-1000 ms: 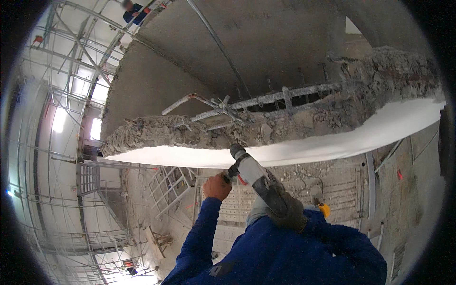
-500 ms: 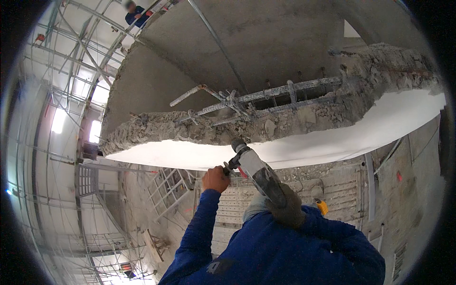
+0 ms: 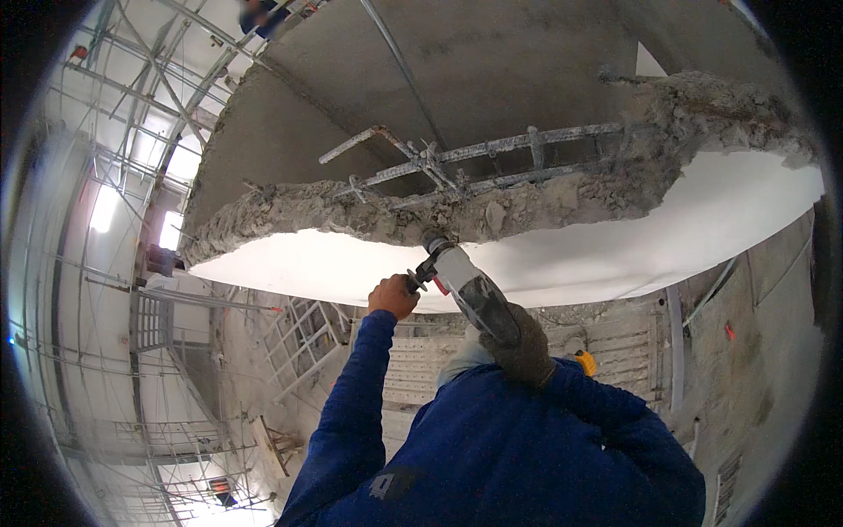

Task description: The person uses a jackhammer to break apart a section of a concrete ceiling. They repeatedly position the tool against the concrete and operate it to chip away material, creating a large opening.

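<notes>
A grey and black rotary hammer drill (image 3: 474, 292) points away from me, its front end against the rough lower edge of broken concrete (image 3: 492, 213). My bare left hand (image 3: 394, 297) is closed around its black side handle. At the back of the tool, my gloved right hand (image 3: 524, 351) wraps around the rear grip, which is mostly hidden. Just above the tool, exposed steel reinforcing bars (image 3: 492, 149) run along the broken edge, and one bent bar (image 3: 351, 145) sticks out to the left. White wall surface (image 3: 562, 268) lies below the rubble line.
Metal scaffolding (image 3: 158, 92) fills the left side, with part of another person (image 3: 261, 18) at the top. Perforated planks (image 3: 421, 362) lie below me, beside a metal frame (image 3: 303, 338). Something yellow (image 3: 586, 362) shows by my right arm.
The drill and both my hands appear slightly higher and farther left, as does the whole concrete edge. My grip on the drill is the same. The other person is less in view.
</notes>
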Tool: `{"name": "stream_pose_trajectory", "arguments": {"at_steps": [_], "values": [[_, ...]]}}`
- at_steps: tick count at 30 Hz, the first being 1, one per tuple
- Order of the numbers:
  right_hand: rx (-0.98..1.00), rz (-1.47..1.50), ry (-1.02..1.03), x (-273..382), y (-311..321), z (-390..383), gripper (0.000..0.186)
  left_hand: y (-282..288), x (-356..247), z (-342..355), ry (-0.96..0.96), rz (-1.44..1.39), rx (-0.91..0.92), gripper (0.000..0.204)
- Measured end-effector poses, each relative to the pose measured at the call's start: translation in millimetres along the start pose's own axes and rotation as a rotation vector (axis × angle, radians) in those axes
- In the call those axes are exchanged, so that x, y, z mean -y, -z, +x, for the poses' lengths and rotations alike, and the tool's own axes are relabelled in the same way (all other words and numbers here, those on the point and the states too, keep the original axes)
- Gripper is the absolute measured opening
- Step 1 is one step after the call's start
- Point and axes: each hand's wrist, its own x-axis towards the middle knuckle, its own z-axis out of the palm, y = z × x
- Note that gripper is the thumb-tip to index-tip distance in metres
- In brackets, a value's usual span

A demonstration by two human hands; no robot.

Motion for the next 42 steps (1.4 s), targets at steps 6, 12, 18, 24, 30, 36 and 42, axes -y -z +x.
{"name": "stream_pose_trajectory", "arguments": {"at_steps": [6, 12, 18, 24, 30, 36, 42], "values": [[0.291, 0.025, -0.026, -3.8, 20.7, 11.6, 0.063, 35.5, -22.6, -15.8, 0.026, 0.051, -0.008, 0.034], [0.453, 0.144, -0.086, -19.8, 27.8, -0.8, 0.086, 2.1, -14.0, -17.6, 0.074, -0.056, 0.037, 0.029], [0.667, -0.001, -0.188, -38.8, 29.4, 11.8, 0.098, -29.5, -20.6, -13.5, 0.198, -0.129, -0.041, 0.024], [0.450, 0.599, -0.039, -0.2, 60.3, 59.9, 0.073, 56.3, -40.2, -10.9, 0.028, 0.071, -0.002, 0.023], [0.254, 0.641, -0.229, 8.9, 138.1, 65.4, 0.052, 49.7, -104.8, 0.8, -0.068, 0.075, 0.090, 0.040], [0.092, 0.294, -0.142, -26.0, 141.7, 27.5, 0.044, 24.2, -112.8, -46.4, -0.062, -0.162, 0.014, 0.039], [0.245, 0.150, -0.125, 24.6, 136.8, 55.2, 0.052, 31.0, -77.3, -71.8, 0.002, -0.190, -0.007, 0.041]]}}
